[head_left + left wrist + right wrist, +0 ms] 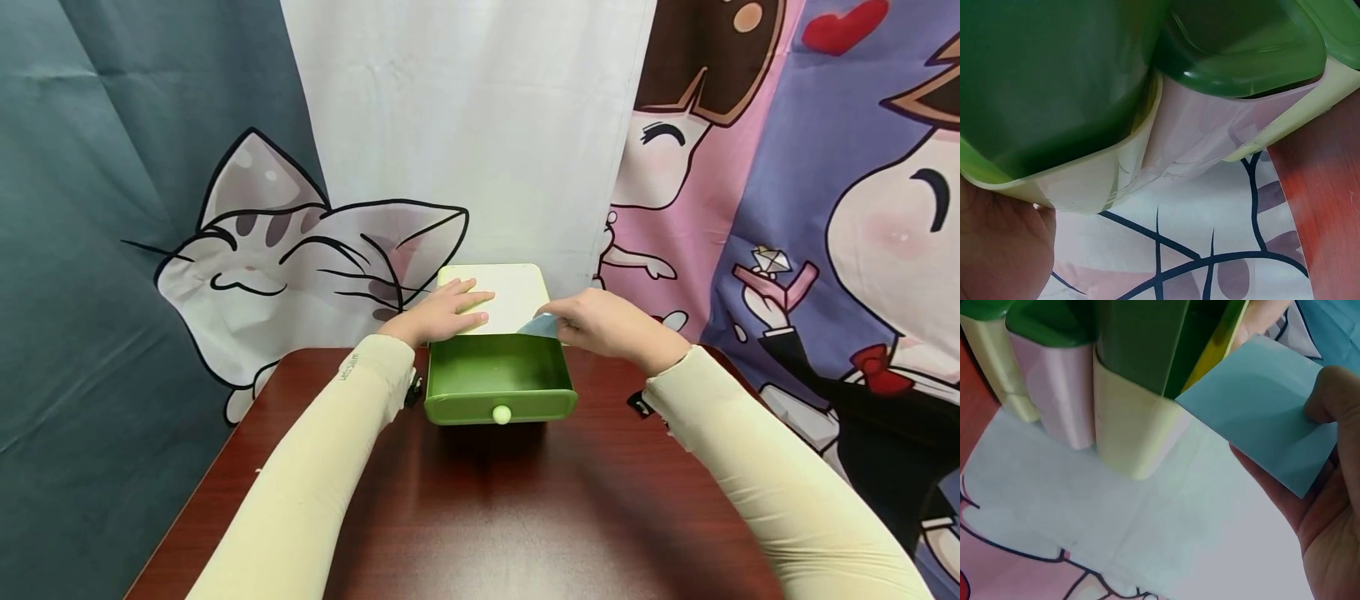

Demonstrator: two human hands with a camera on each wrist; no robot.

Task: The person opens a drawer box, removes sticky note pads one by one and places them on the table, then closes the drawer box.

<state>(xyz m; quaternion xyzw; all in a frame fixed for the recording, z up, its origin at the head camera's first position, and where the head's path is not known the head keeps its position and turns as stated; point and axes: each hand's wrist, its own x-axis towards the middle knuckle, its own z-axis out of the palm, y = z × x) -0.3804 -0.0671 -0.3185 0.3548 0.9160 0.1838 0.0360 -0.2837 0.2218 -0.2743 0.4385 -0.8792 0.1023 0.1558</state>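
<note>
Although small print runs along the left sleeve (351, 367) in the head view, it is too small to read. The green drawer (497, 379) stands pulled out of its cream drawer box (504, 293) at the far middle of the dark red wooden table (480, 517); it is smooth glossy plastic with rounded corners and a pale round knob (502, 414) on its front. The left hand (442, 312) lies flat on the box top, fingers straight. The right hand (600, 321) pinches a pale blue square of paper (542, 327) at the drawer's right rear corner. Behind hang cloth backdrops printed with a cartoon cat (300, 258) and cartoon figures (862, 208).

In the left wrist view, the drawer (1054, 75) sits inside the glossy cream box wall (1085, 181), seen close from below, with part of the palm (997, 250) at the lower left.

In the right wrist view, the thumb (1335, 394) and fingers clamp the thin, matte blue paper (1260, 412), one corner touching the box's rounded edge (1135, 425).
</note>
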